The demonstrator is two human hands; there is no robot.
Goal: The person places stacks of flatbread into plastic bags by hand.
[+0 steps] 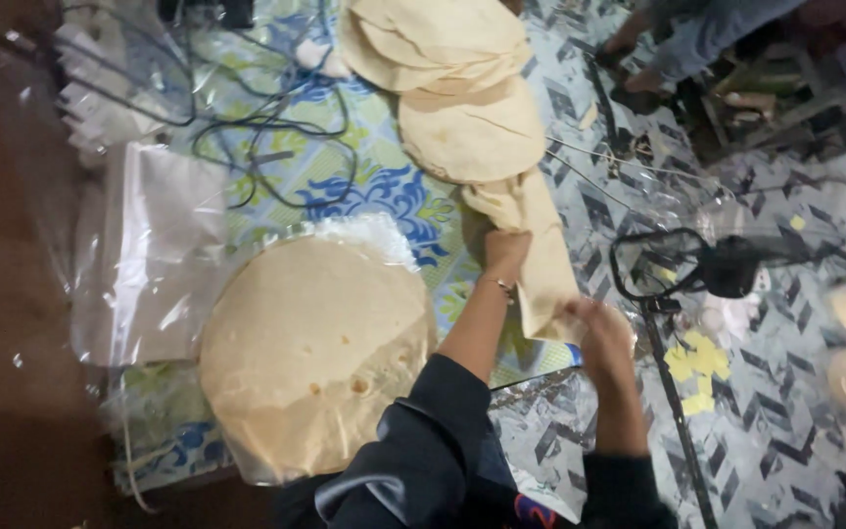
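My left hand (504, 251) and my right hand (600, 329) both grip a folded pale flatbread (539, 240) that lies in front of me. It is the near end of a row of overlapping round flatbreads (472, 127) running away towards the top of the view. To my left, a stack of large round flatbreads (313, 343) rests on clear plastic. A thin bracelet shows on my left wrist, and both arms wear dark sleeves.
A blue, green and white patterned cloth (374, 181) covers the floor under the breads. Black cables (266, 127) cross it at the back. Clear plastic bags (154, 255) lie at left. A black stand (673, 284) rises at right. Another person's legs (697, 44) are at top right.
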